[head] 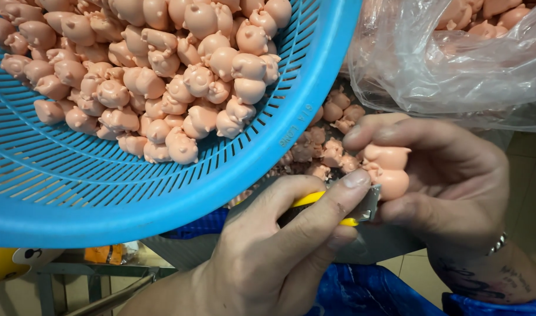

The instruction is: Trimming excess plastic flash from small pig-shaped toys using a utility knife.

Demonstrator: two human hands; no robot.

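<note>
Pig (388, 172) – a small pink rubbery figure – sits right of centre in the frame, pinched in the right hand (449, 187), thumb under it and forefinger curled over its top. Just left and below, the left hand (285, 251) grips a yellow knife (332, 210), its metal blade touching the pig's lower side, forefinger pressed on the blade's back. A blue basket (133, 193) heaped with more pigs (162, 76) fills the upper left. A clear bag (455, 64) of pigs lies upper right – a few loose ones between.
</note>
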